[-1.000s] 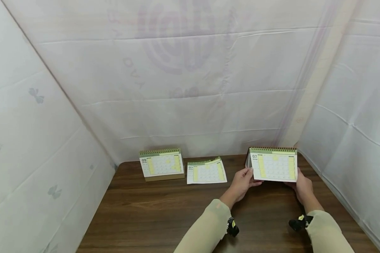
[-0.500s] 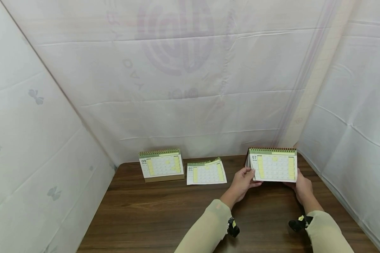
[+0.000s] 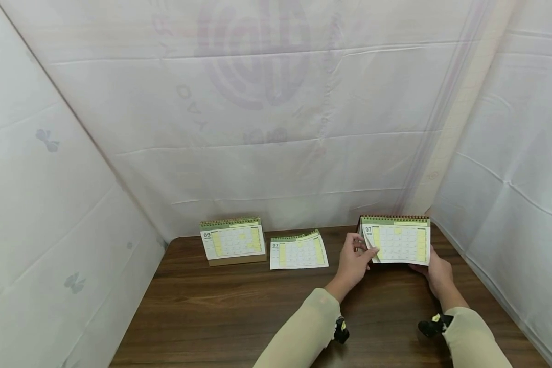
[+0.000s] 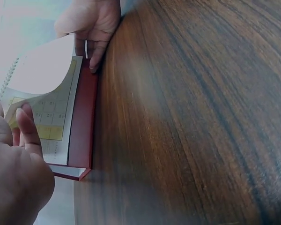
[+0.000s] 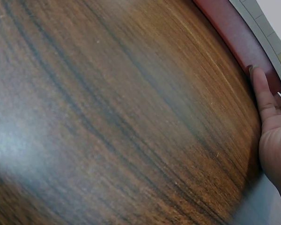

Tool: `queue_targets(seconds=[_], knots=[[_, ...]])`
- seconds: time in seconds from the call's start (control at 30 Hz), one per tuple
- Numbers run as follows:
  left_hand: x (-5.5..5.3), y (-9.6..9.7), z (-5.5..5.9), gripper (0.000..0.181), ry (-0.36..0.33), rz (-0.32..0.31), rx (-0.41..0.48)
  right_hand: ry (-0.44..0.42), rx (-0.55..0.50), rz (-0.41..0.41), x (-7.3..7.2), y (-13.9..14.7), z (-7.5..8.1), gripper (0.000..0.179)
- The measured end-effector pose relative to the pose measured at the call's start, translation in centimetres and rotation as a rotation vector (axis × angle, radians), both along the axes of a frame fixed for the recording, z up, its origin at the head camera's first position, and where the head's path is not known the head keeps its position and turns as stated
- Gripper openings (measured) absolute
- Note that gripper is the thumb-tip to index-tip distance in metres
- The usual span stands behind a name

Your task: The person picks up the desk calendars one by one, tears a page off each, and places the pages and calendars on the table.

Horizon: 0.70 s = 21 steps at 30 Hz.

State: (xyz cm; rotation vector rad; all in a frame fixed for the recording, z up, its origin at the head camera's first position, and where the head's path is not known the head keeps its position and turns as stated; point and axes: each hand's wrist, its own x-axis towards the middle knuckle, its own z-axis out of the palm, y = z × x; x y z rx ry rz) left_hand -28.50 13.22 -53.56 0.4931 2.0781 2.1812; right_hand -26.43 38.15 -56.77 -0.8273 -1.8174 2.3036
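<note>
A spiral-bound desk calendar (image 3: 402,244) showing page 07 stands at the table's back right. My left hand (image 3: 355,261) pinches the left edge of its front page (image 4: 42,70) between thumb and fingers. That page curls away from the stack, and another printed sheet (image 4: 49,112) shows beneath it in the left wrist view. At the lower right corner, my right hand (image 3: 440,271) grips the calendar's dark red base (image 4: 82,122). In the right wrist view a fingertip (image 5: 260,77) lies against that red base.
Left of the calendar, a loose torn-off sheet (image 3: 299,254) marked 07 lies on the brown wooden table (image 3: 221,312). Farther left stands another desk calendar (image 3: 234,243) showing 09. White cloth walls (image 3: 257,168) enclose the table at the back and sides.
My left hand has shifted slightly right and up, and the front page's left edge has come away from the stack. My right hand has stayed at the corner.
</note>
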Motion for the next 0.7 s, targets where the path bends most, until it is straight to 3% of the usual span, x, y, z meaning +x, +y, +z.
queue_targets(seconds=[0.1, 0.23, 0.47, 0.6, 0.7], knots=[[0.09, 0.22, -0.01, 0.026, 0.032, 0.001, -0.05, -0.003, 0.017, 0.012, 0.11, -0.03, 0.09, 0.038], [0.2, 0.57, 0.05, 0.02, 0.009, 0.028, -0.087, 0.011, 0.02, 0.029, 0.07, 0.08, 0.19, 0.047], [0.51, 0.28, 0.6, 0.028, 0.042, 0.108, -0.381, -0.016, 0.045, 0.031, -0.09, 0.19, -0.06, 0.058], [0.76, 0.02, 0.84, 0.026, 0.039, 0.065, -0.352, -0.053, 0.08, 0.033, -0.03, 0.21, -0.18, 0.065], [0.78, -0.25, 0.91, 0.039, 0.081, 0.022, -0.307, -0.049, 0.075, 0.025, 0.06, 0.2, -0.13, 0.065]])
